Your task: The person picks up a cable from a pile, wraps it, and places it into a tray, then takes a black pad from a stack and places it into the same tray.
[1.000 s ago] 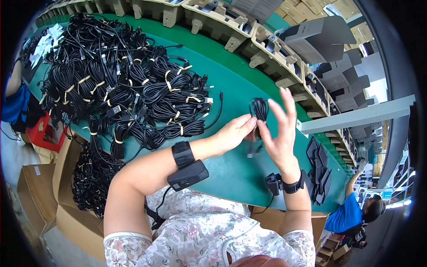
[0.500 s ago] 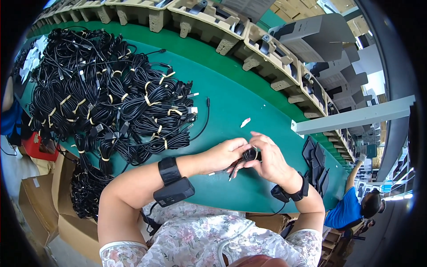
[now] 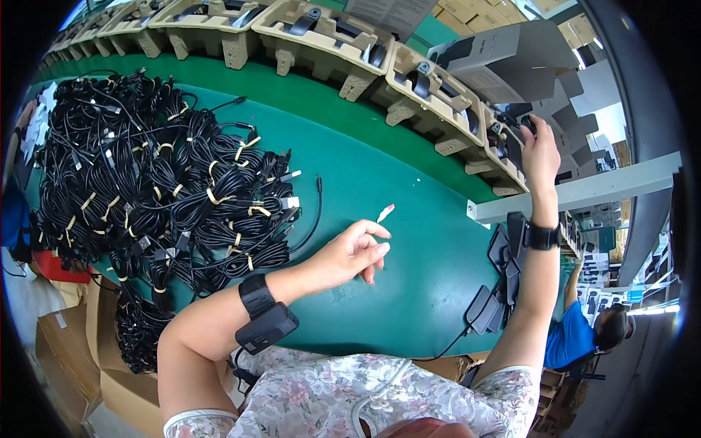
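- Head view: two bare hands; the right hand [image 3: 542, 157] is clamped on one dark cable bundle [image 3: 527, 125] at the beige tray row [image 3: 356, 85].
- Left hand [image 3: 349, 257]: empty, fingers loosely apart, above the green worktop [image 3: 423, 299].
- One black cable pile [image 3: 182, 193], too tangled to count.
- One white scrap [image 3: 385, 213] near the left hand.

Dark item [image 3: 527, 123] in right fingers [image 3: 542, 129], left fingers [image 3: 370, 228] loose, heaped cables [image 3: 168, 190]
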